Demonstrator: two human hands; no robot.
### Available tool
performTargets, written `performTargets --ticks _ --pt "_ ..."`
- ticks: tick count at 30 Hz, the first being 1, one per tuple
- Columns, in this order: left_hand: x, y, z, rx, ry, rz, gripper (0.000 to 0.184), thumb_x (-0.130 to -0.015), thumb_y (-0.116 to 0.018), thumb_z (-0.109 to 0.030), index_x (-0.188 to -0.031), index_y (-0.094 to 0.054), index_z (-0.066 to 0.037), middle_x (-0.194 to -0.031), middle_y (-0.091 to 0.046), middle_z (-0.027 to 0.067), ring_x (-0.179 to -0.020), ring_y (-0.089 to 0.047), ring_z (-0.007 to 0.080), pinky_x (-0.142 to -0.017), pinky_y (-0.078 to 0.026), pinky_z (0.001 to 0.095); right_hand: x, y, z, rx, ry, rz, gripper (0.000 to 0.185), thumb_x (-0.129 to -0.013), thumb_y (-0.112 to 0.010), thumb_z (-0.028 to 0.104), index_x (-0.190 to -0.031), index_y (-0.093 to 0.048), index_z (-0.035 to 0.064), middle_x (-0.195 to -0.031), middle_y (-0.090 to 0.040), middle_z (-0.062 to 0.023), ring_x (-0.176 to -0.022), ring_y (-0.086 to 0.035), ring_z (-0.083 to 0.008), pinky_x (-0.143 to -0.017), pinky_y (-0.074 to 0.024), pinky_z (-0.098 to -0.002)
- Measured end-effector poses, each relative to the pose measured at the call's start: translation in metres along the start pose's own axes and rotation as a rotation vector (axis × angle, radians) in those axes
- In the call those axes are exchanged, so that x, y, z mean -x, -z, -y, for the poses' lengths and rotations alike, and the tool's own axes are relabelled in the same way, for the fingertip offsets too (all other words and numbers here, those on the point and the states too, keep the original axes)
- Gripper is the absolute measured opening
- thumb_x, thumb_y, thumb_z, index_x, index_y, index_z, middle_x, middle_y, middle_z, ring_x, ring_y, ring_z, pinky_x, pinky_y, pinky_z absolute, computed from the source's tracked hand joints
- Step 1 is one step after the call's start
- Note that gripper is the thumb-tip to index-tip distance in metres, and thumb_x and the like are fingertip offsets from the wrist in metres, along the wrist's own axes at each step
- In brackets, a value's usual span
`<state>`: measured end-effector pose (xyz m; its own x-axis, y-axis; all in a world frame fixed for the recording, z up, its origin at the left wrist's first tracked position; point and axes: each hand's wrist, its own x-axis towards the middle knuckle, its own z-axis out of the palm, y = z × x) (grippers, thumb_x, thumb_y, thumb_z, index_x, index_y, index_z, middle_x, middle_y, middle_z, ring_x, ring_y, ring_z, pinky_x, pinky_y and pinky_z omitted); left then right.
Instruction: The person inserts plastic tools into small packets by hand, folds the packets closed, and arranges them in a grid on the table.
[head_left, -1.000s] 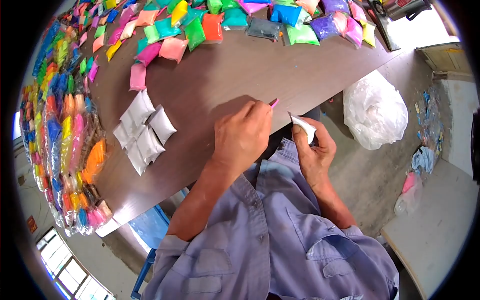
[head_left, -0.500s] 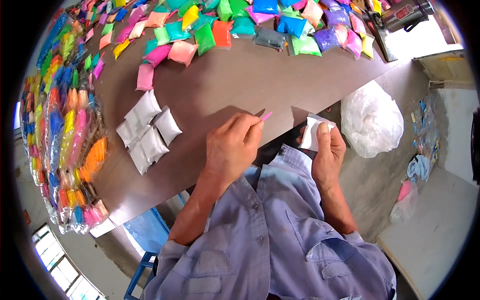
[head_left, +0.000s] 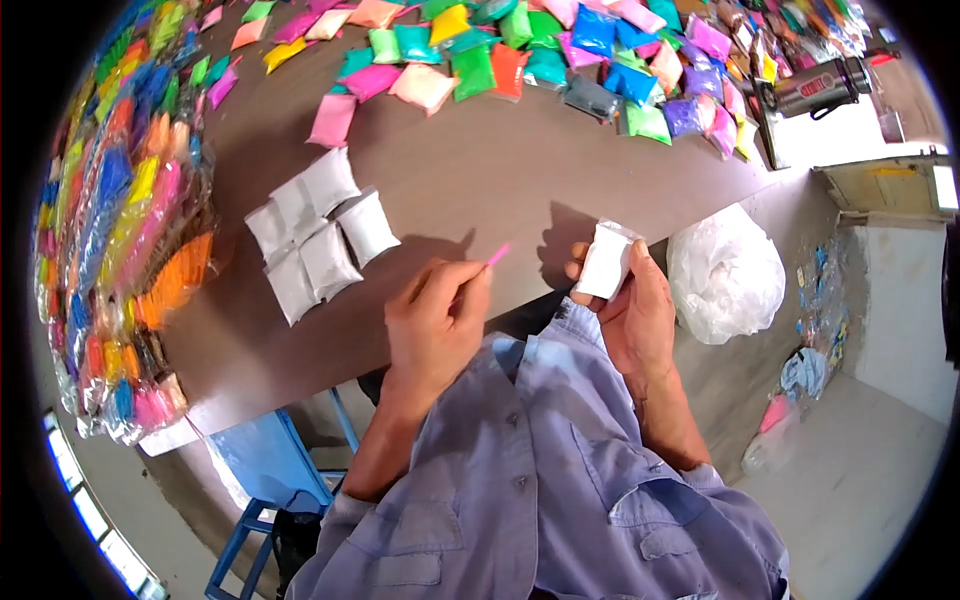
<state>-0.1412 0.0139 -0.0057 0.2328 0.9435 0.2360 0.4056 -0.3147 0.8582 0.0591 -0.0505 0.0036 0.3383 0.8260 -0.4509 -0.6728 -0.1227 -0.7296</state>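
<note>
My left hand (head_left: 437, 318) is closed in a pinch on a thin pink stick (head_left: 499, 254), whose tip sticks out past the fingers above the table. In my right hand (head_left: 642, 318) is a small white packet (head_left: 606, 260) in clear film, held near the table's front edge with the thumb along its right side. To the left of my left hand, several similar white packets (head_left: 318, 190) lie grouped on the brown table (head_left: 470, 150). One of them (head_left: 368, 224) sits slightly apart, on the group's right side.
Many small coloured packets (head_left: 473, 72) spread along the far side. Clear bags of bright coloured pieces (head_left: 128, 230) pile up at the left. A white plastic bag (head_left: 728, 275) is right of my right hand. A metal flask (head_left: 815, 88) lies far right; a blue chair (head_left: 265, 455) stands below left.
The view has shifted. My right hand has turned the white packet so its broad face shows more, with the fingers now behind it. My left hand still pinches the pink stick.
</note>
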Motion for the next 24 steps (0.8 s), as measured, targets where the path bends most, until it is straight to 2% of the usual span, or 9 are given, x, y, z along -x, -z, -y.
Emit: performTargets --ticks 3,6,10,12,14,16,20,22,24 --pt "0.009 0.031 0.006 -0.039 -0.015 -0.137 0.006 -0.089 -0.077 -0.003 -0.093 -0.072 -0.002 -0.07 -0.062 0.0043 -0.061 -0.053 0.0086 -0.055 -0.041 0.0256 -0.002 -0.006 -0.014 0.088 -0.006 0.029 0.044 -0.112 -0.045 0.035 -0.132 -0.059 -0.0013 -0.118 -0.072 -0.0189 -0.103 -0.072 -0.0262 -0.083 -0.0607 -0.0364" --pt "0.016 0.069 0.02 -0.243 -0.067 -0.349 0.004 -0.093 -0.076 -0.006 -0.094 -0.074 -0.003 -0.071 -0.06 0.0001 -0.061 -0.049 0.0058 -0.054 -0.038 0.023 -0.005 -0.01 -0.028 0.167 0.026 0.085 0.043 -0.112 -0.047 0.035 -0.131 -0.062 -0.0012 -0.119 -0.072 -0.0188 -0.104 -0.073 -0.026 -0.084 -0.0608 -0.0367" --pt "0.027 0.12 0.058 -0.356 0.061 -0.53 0.008 -0.096 -0.074 -0.009 -0.096 -0.073 -0.001 -0.077 -0.066 0.0006 -0.067 -0.052 0.0054 -0.058 -0.043 0.0241 -0.009 -0.018 -0.042 0.29 0.081 0.144 0.039 -0.11 -0.054 0.033 -0.125 -0.068 -0.0006 -0.113 -0.075 -0.0158 -0.101 -0.073 -0.0228 -0.088 -0.06 -0.0368" --pt "0.031 0.14 0.082 -0.39 0.113 -0.65 0.004 -0.094 -0.073 -0.005 -0.095 -0.072 -0.001 -0.078 -0.066 0.0079 -0.063 -0.059 0.0169 -0.057 -0.047 0.0295 -0.006 -0.032 -0.046 0.324 0.104 0.138 0.038 -0.111 -0.051 0.031 -0.122 -0.069 -0.0017 -0.108 -0.074 -0.0108 -0.096 -0.07 -0.0176 -0.085 -0.0572 -0.0326" --pt "0.039 0.159 0.096 -0.513 0.119 -0.653 0.004 -0.094 -0.073 -0.006 -0.096 -0.072 -0.002 -0.081 -0.067 0.0089 -0.066 -0.062 0.0207 -0.059 -0.049 0.0323 -0.007 -0.037 -0.051 0.338 0.13 0.155 0.037 -0.113 -0.049 0.029 -0.112 -0.071 -0.0011 -0.093 -0.068 -0.0003 -0.082 -0.061 -0.0084 -0.073 -0.0504 -0.0258" --pt "0.047 0.174 0.11 -0.693 0.149 -0.612 0.006 -0.093 -0.072 -0.007 -0.099 -0.073 -0.005 -0.088 -0.069 0.0113 -0.078 -0.067 0.0297 -0.068 -0.054 0.0399 -0.004 -0.048 -0.05 0.437 0.145 0.174 0.037 -0.112 -0.05 0.029 -0.107 -0.071 -0.0002 -0.09 -0.064 0.002 -0.079 -0.056 -0.0068 -0.07 -0.047 -0.0248" --pt "0.052 0.181 0.11 -0.757 0.17 -0.583 0.008 -0.092 -0.072 -0.006 -0.1 -0.073 -0.005 -0.089 -0.069 0.0113 -0.079 -0.066 0.032 -0.071 -0.054 0.0417 -0.006 -0.055 -0.057 0.652 0.233 0.205 0.038 -0.112 -0.052 0.03 -0.095 -0.068 0.0003 -0.083 -0.057 0.0057 -0.076 -0.047 -0.0038 -0.067 -0.0406 -0.0229" --pt "0.051 0.18 0.1 -0.85 -0.025 -0.587 0.012 -0.093 -0.072 -0.006 -0.104 -0.072 -0.002 -0.094 -0.071 0.0119 -0.082 -0.068 0.0275 -0.072 -0.054 0.0367 -0.014 -0.054 -0.065 0.698 0.287 0.223 0.038 -0.111 -0.052 0.03 -0.093 -0.066 -0.0002 -0.082 -0.055 0.0061 -0.076 -0.045 -0.0037 -0.067 -0.0393 -0.0229" --pt "0.056 0.165 0.079 -0.667 0.029 -0.564 0.014 -0.09 -0.075 -0.007 -0.103 -0.072 -0.003 -0.092 -0.07 0.0119 -0.078 -0.067 0.0279 -0.07 -0.054 0.0377 -0.015 -0.068 -0.071 0.666 0.343 0.184 0.039 -0.111 -0.054 0.029 -0.087 -0.062 -0.0003 -0.08 -0.05 0.0076 -0.075 -0.039 -0.0035 -0.065 -0.035 -0.0235"
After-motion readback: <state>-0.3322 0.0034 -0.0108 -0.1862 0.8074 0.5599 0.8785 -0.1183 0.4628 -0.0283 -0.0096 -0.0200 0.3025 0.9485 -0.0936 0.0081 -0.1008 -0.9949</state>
